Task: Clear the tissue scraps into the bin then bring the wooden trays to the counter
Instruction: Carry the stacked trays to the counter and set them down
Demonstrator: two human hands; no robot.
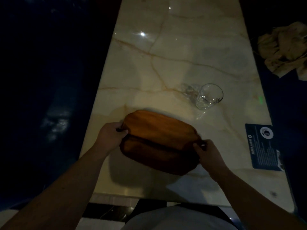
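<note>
Two wooden trays sit stacked near the front of the marble table (166,63). The upper tray (157,128) lies offset toward the far side over the lower tray (154,156). My left hand (111,136) grips the stack's left end and my right hand (207,153) grips its right end. The stack casts a shadow on the table below it; whether it is lifted off the surface I cannot tell. No tissue scraps show on the table in this dim light.
An empty clear glass (208,96) stands beyond the trays on the right, with crumpled clear plastic (188,91) beside it. A dark printed card (262,146) lies at the table's right edge. A crumpled beige cloth (284,48) rests on the dark blue seat at right.
</note>
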